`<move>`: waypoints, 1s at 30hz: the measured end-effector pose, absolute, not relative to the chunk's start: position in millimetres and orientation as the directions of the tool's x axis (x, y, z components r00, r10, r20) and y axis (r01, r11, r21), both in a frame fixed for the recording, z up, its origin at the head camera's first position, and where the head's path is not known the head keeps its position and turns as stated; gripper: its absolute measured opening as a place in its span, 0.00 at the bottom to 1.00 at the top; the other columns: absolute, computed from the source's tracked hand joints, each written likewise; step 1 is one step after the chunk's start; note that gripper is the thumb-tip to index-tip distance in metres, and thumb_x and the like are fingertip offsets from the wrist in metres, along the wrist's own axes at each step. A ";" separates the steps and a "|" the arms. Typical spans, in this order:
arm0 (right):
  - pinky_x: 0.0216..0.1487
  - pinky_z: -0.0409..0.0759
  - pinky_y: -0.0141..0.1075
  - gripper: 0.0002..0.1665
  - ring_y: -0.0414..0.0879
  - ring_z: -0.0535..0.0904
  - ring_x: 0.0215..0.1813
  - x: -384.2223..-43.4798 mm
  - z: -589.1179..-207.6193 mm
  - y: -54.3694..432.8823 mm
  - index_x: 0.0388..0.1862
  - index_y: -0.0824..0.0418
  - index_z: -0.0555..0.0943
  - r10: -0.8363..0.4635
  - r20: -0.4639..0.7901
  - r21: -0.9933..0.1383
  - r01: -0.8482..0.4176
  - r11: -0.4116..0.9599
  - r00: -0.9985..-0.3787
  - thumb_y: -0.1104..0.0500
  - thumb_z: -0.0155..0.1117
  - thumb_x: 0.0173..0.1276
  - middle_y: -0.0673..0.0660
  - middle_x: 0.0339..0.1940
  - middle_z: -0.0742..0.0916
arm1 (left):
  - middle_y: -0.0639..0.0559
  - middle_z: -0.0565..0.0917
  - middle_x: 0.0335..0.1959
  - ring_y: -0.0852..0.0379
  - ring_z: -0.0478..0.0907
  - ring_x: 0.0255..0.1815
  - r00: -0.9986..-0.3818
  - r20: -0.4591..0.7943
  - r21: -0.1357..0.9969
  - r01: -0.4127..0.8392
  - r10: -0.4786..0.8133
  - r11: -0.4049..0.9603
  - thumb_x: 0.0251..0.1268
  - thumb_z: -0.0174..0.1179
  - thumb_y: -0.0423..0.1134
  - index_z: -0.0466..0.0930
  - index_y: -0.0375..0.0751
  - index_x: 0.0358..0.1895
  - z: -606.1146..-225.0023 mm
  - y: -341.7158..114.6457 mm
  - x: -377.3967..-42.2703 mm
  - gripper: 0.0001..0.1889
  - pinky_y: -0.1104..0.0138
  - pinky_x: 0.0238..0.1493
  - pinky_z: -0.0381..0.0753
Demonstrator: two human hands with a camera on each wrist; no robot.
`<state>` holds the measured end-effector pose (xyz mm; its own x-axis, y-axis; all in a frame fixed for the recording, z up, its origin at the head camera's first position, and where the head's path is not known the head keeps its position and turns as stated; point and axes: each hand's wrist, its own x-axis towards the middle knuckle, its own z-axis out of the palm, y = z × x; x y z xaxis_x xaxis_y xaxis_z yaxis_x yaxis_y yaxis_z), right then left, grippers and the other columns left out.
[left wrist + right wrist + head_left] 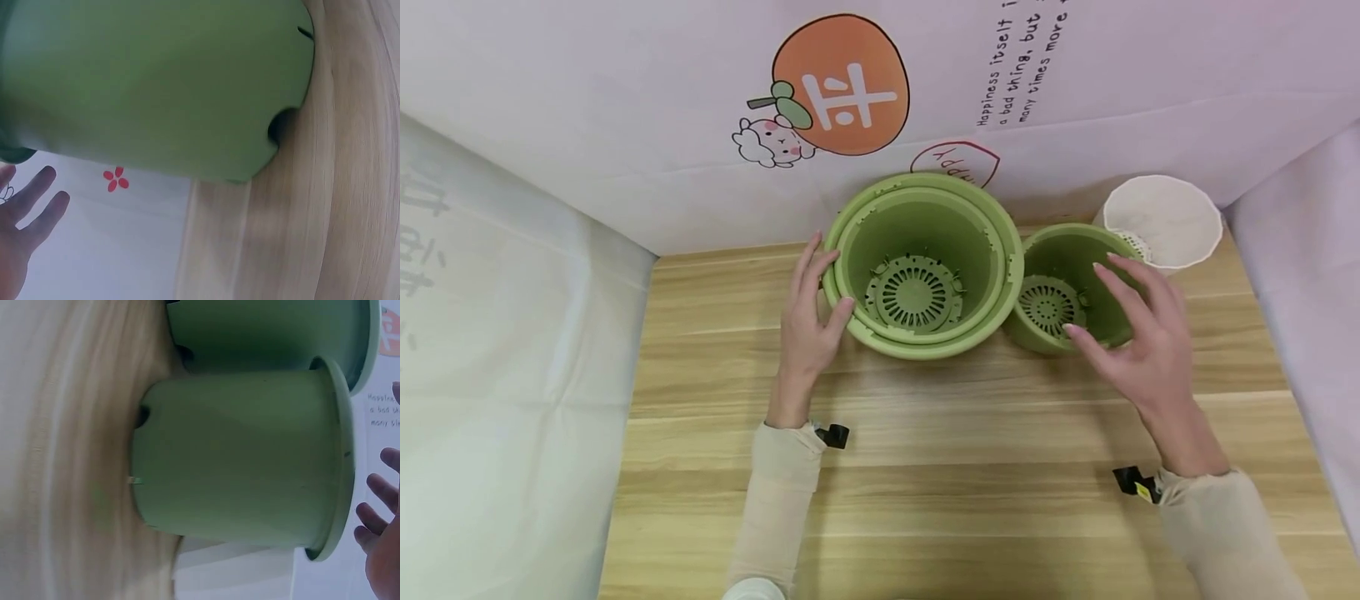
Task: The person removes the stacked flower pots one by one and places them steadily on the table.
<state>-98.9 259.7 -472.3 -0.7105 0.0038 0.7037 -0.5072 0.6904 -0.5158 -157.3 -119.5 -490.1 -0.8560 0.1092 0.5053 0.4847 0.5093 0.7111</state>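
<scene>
Left hand (808,325) at nested pots (925,348), right hand (1150,342) over small pot (240,459).
Left fingers spread along rim, likely steadying the nest; small pot upright just beside; right fingers apart, empty, likely wide to suit its rim; white pot (1163,212) behind.

Pale backdrop (655,125) (orange fruit print (880,62)) behind wood-grain tabletop (955,467).

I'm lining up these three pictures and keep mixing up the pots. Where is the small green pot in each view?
Head: small green pot, right of centre, partly covered by the right hand.
Left wrist: not in it.
Right wrist: small green pot, across the middle.
Shared landmark: large green pot, near the centre in head, upper left in left wrist, top in right wrist.
</scene>
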 end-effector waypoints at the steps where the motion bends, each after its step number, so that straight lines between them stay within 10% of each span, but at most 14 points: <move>1: 0.69 0.66 0.50 0.44 0.67 0.75 0.61 -100.2 -469.6 259.1 0.56 0.67 0.83 -0.012 0.698 -0.514 -0.512 0.689 -0.716 0.32 0.67 0.58 0.69 0.57 0.82 | 0.44 0.61 0.77 0.49 0.61 0.75 -0.848 0.517 0.697 0.495 0.115 0.519 0.68 0.44 0.70 0.71 0.40 0.68 -490.3 -120.4 -156.7 0.40 0.50 0.69 0.68; 30: 0.73 0.63 0.45 0.49 0.60 0.70 0.69 -125.5 -455.7 233.5 0.69 0.60 0.75 -0.267 0.525 -0.488 -0.543 0.683 -0.808 0.26 0.59 0.61 0.61 0.68 0.77 | 0.47 0.74 0.69 0.37 0.62 0.73 -0.718 0.622 0.426 0.644 0.311 0.635 0.68 0.34 0.74 0.81 0.40 0.56 -485.3 -127.6 -153.7 0.43 0.43 0.70 0.64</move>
